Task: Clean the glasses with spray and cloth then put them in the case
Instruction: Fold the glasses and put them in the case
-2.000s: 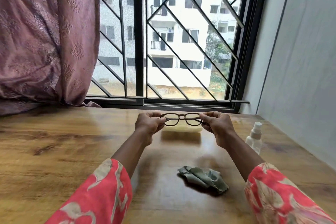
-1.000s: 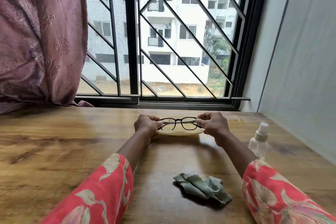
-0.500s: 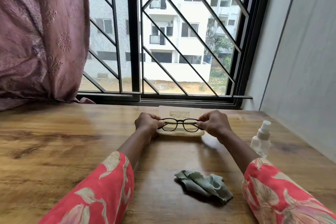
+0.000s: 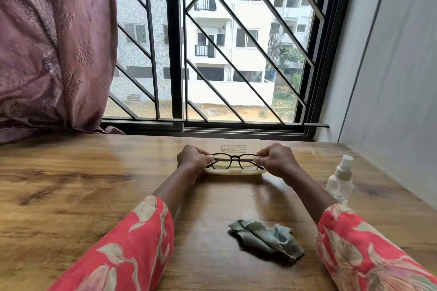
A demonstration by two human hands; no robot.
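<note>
glasses (image 4: 233, 161) over case (image 4: 236, 172), cloth (image 4: 266, 238) nearer

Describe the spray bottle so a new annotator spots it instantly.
Start at the window and drop to the wooden table, then go to its right side by the grey wall. The spray bottle stands upright there, right of the right hand: the only clear, upright item, white-capped.

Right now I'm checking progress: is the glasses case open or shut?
Open. The case has its lid up toward the window, printed inside showing; both hands hold the glasses over its tray.
</note>
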